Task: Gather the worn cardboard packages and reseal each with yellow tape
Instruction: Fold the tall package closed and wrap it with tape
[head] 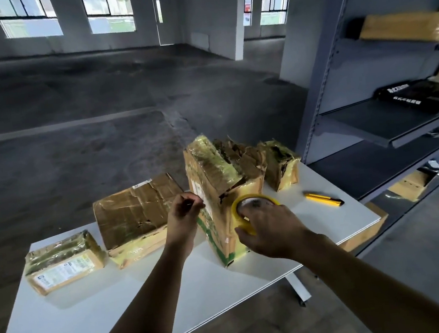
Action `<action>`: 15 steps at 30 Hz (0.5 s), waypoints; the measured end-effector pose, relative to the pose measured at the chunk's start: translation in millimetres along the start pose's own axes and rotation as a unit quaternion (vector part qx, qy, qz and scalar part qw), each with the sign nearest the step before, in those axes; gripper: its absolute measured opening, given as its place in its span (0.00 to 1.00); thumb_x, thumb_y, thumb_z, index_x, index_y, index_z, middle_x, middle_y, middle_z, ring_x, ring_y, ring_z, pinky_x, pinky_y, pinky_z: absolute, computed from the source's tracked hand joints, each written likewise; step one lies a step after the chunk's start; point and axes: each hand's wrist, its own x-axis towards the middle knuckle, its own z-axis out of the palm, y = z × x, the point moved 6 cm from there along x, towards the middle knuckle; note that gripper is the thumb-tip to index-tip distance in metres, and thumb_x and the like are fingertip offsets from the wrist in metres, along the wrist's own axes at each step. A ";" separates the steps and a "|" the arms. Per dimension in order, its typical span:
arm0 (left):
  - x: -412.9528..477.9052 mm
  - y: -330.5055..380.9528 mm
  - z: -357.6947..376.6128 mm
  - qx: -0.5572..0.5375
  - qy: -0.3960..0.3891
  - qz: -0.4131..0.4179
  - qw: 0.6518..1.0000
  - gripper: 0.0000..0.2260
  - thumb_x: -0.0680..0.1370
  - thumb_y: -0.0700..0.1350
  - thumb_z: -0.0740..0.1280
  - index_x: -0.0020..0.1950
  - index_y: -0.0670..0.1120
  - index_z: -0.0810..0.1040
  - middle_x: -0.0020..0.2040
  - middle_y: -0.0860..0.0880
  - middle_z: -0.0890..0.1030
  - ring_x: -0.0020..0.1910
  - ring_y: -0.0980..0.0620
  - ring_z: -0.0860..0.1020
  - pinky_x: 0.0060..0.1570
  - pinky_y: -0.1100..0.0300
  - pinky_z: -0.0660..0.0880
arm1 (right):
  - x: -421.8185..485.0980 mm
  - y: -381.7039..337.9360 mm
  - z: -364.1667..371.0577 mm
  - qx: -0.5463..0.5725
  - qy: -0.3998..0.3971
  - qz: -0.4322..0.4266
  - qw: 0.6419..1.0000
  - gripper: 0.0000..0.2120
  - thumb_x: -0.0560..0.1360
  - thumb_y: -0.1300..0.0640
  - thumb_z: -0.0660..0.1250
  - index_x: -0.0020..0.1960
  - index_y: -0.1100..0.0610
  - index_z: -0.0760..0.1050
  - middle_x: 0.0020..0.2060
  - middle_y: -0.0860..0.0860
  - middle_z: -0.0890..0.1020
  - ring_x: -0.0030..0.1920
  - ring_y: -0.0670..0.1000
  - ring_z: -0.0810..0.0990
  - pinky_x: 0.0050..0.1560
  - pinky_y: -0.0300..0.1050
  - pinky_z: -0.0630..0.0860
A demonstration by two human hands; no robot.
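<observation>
Box (221,229) torn at top (crumpled cardboard (242,158) inside); right grip (271,226) holds tape roll (257,196); left grip (182,214) curled, hold unclear.

Head-worn camera looks forward and down, close over the white table (173,303).

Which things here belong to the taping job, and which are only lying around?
Job: yellow tape roll gripped by the right hand; tall package beside it; flat package; small labelled package; torn package at the back; probably the yellow knife, for cutting tape.

Lying about: black box and brown parcel on the shelves.
</observation>
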 end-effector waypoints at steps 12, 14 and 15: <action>23.6 -8.1 33.6 0.089 0.007 0.021 0.996 0.06 0.78 0.35 0.68 0.45 0.44 0.75 0.43 0.46 0.78 0.39 0.60 0.77 0.39 0.69 0.72 | 3.7 15.3 6.8 -0.018 -0.017 0.005 1.000 0.25 0.81 0.39 0.54 0.70 0.54 0.67 0.65 0.55 0.78 0.61 0.58 0.77 0.59 0.52 0.76; 24.5 -1.8 37.9 0.118 0.001 0.052 0.992 0.08 0.78 0.34 0.68 0.46 0.46 0.74 0.43 0.48 0.77 0.37 0.65 0.76 0.39 0.72 0.72 | 4.3 18.5 7.1 -0.011 -0.019 0.008 1.000 0.25 0.81 0.39 0.54 0.70 0.54 0.67 0.66 0.55 0.77 0.62 0.57 0.77 0.60 0.52 0.75; 24.7 0.4 37.9 0.126 0.006 0.061 0.990 0.09 0.78 0.34 0.68 0.47 0.48 0.73 0.43 0.48 0.77 0.37 0.66 0.75 0.39 0.72 0.72 | 4.5 19.6 7.1 -0.010 -0.021 0.010 1.000 0.25 0.81 0.39 0.54 0.70 0.54 0.67 0.66 0.55 0.77 0.63 0.57 0.76 0.61 0.52 0.75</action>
